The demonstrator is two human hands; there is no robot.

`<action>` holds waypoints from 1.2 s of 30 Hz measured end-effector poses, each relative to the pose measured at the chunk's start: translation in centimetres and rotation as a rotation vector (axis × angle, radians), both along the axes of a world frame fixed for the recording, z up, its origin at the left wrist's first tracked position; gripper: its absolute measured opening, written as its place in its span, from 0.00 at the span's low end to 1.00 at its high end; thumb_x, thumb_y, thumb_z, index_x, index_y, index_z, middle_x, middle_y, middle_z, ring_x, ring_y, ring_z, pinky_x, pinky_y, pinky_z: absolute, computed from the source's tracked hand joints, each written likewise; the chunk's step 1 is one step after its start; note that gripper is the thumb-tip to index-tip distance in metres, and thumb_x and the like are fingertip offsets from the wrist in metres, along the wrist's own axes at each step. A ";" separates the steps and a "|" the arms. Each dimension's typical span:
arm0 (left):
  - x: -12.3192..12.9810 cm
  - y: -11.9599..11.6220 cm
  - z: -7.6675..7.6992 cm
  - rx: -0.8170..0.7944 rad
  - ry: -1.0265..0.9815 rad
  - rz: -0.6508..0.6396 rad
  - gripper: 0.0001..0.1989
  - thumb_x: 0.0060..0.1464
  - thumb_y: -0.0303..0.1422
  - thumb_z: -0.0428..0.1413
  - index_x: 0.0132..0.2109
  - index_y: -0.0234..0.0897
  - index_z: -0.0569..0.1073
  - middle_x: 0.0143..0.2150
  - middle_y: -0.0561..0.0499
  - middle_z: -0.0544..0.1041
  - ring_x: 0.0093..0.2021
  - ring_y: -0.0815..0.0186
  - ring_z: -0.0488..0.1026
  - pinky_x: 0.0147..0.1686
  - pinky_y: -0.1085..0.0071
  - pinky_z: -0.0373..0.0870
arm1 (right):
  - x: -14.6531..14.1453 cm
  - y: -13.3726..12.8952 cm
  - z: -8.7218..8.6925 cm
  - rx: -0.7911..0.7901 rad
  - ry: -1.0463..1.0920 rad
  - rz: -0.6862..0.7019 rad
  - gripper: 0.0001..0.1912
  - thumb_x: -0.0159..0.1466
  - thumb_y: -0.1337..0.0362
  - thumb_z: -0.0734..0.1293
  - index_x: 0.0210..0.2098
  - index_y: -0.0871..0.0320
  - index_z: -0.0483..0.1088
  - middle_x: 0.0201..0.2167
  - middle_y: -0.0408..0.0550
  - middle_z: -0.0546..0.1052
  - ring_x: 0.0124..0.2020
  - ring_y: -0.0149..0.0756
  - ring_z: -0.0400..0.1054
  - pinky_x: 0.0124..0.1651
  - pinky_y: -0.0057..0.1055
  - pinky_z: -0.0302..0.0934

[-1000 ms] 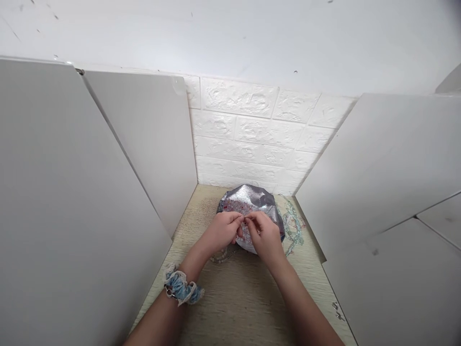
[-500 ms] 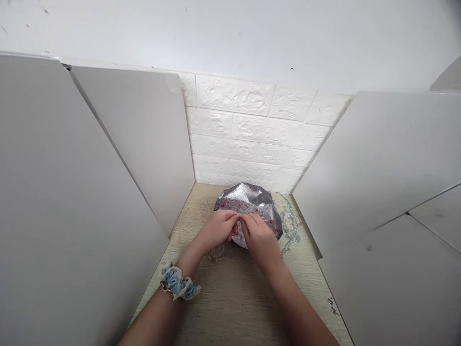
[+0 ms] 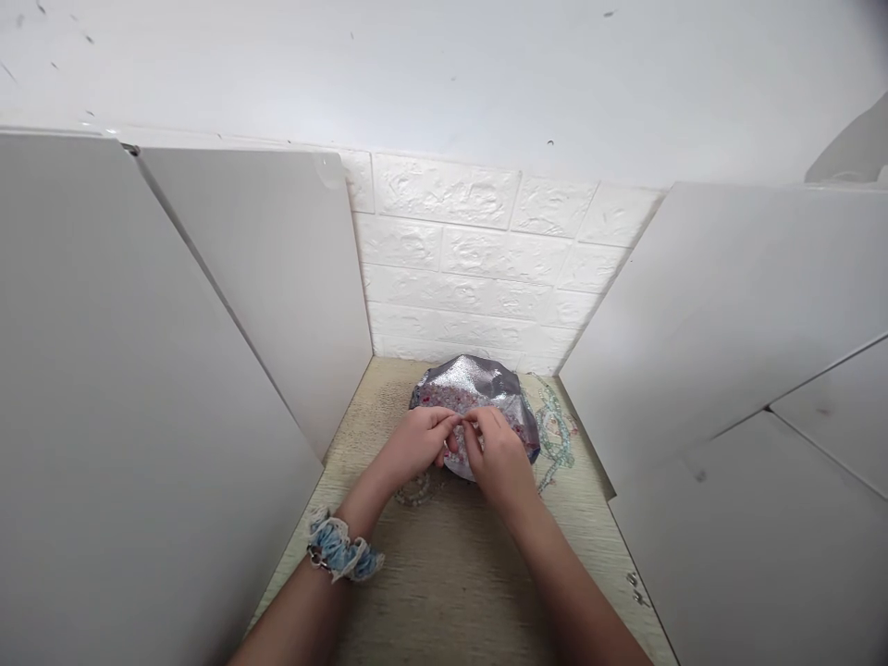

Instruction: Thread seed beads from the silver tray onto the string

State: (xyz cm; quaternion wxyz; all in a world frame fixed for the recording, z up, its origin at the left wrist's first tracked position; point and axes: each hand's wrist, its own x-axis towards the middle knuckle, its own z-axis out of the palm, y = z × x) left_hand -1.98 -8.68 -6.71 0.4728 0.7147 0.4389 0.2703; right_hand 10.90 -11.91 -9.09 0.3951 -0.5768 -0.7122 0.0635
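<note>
A silvery bag [image 3: 478,375] lies open on the table, with many small pink, red and clear beads [image 3: 448,398] in it. Over its near side, my left hand [image 3: 420,439] and my right hand [image 3: 500,455] meet fingertip to fingertip, both pinched closed. Whatever is between the fingertips is too small to make out. A strand of pale beads [image 3: 414,490] lies by the bag's near left edge, partly under my left hand. To the right of the bag are strands of light green beads [image 3: 555,435]. My left wrist wears a blue scrunchie [image 3: 341,548] with lace trim.
Grey-white panels [image 3: 277,259] stand close on the left, and more panels [image 3: 694,351] on the right. A white brick-pattern wall [image 3: 478,250] closes off the back. Small metal pieces [image 3: 635,589] lie near the table's right edge.
The camera view has shifted slightly. Both hands stay pinched together over the bag, with hardly any visible movement of the fingers.
</note>
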 end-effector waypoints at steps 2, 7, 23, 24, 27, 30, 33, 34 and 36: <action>0.0 0.0 0.0 -0.019 -0.061 0.018 0.16 0.51 0.40 0.43 0.29 0.33 0.68 0.18 0.55 0.68 0.15 0.74 0.61 0.20 0.76 0.59 | 0.0 -0.1 0.2 -0.004 0.098 -0.014 0.08 0.60 0.65 0.52 0.31 0.57 0.60 0.29 0.47 0.66 0.32 0.33 0.60 0.33 0.29 0.53; 0.0 0.2 0.1 -0.065 -0.135 0.031 0.15 0.50 0.40 0.44 0.35 0.33 0.68 0.31 0.50 0.73 0.18 0.74 0.65 0.22 0.75 0.62 | 0.0 0.0 0.5 -0.081 0.409 -0.003 0.08 0.60 0.61 0.54 0.30 0.57 0.61 0.24 0.43 0.65 0.26 0.31 0.59 0.30 0.28 0.52; 0.1 -0.7 1.4 -0.077 -0.112 -0.022 0.15 0.51 0.38 0.43 0.25 0.33 0.66 0.14 0.57 0.60 0.15 0.75 0.55 0.18 0.77 0.53 | 0.2 1.2 -0.2 -0.380 1.279 0.288 0.10 0.49 0.59 0.67 0.26 0.58 0.65 0.23 0.41 0.68 0.28 0.29 0.63 0.35 0.30 0.61; 0.0 -0.7 1.4 -0.071 -0.108 -0.023 0.15 0.51 0.38 0.43 0.25 0.33 0.65 0.14 0.57 0.59 0.16 0.75 0.55 0.18 0.77 0.53 | 0.2 1.2 -0.3 -0.378 1.269 0.304 0.09 0.50 0.59 0.66 0.26 0.58 0.65 0.23 0.41 0.67 0.27 0.28 0.63 0.34 0.29 0.61; 0.1 -0.7 1.5 -0.044 -0.091 -0.024 0.16 0.51 0.38 0.42 0.23 0.33 0.65 0.13 0.57 0.59 0.16 0.75 0.56 0.19 0.77 0.54 | 0.2 1.2 -0.5 -0.377 1.253 0.324 0.09 0.51 0.59 0.65 0.27 0.58 0.66 0.22 0.40 0.67 0.26 0.27 0.62 0.32 0.27 0.60; 0.1 -0.7 1.4 -0.036 -0.082 -0.038 0.16 0.51 0.38 0.42 0.23 0.33 0.64 0.13 0.57 0.58 0.16 0.75 0.56 0.19 0.77 0.54 | 0.2 1.2 -0.5 -0.382 1.256 0.317 0.09 0.51 0.59 0.65 0.27 0.58 0.66 0.22 0.41 0.68 0.27 0.27 0.62 0.32 0.27 0.60; 0.0 -0.6 1.2 -0.004 -0.068 -0.049 0.16 0.52 0.38 0.42 0.23 0.34 0.64 0.13 0.57 0.58 0.17 0.75 0.56 0.20 0.77 0.54 | 0.2 1.1 -0.3 -0.391 1.263 0.315 0.09 0.51 0.59 0.65 0.26 0.58 0.66 0.22 0.41 0.68 0.27 0.27 0.62 0.33 0.27 0.60; -0.1 -0.6 1.1 0.006 -0.064 -0.049 0.16 0.52 0.38 0.42 0.23 0.34 0.64 0.13 0.57 0.58 0.17 0.74 0.56 0.20 0.77 0.54 | 0.2 1.1 -0.3 -0.395 1.268 0.317 0.09 0.51 0.59 0.66 0.26 0.58 0.66 0.22 0.40 0.68 0.26 0.27 0.62 0.34 0.27 0.60; -0.1 -0.6 1.0 0.013 -0.064 -0.048 0.17 0.52 0.39 0.42 0.23 0.33 0.64 0.13 0.57 0.58 0.17 0.74 0.57 0.20 0.77 0.54 | 0.2 1.1 -0.1 -0.406 1.291 0.320 0.09 0.50 0.59 0.66 0.26 0.58 0.66 0.22 0.40 0.68 0.26 0.27 0.62 0.33 0.27 0.60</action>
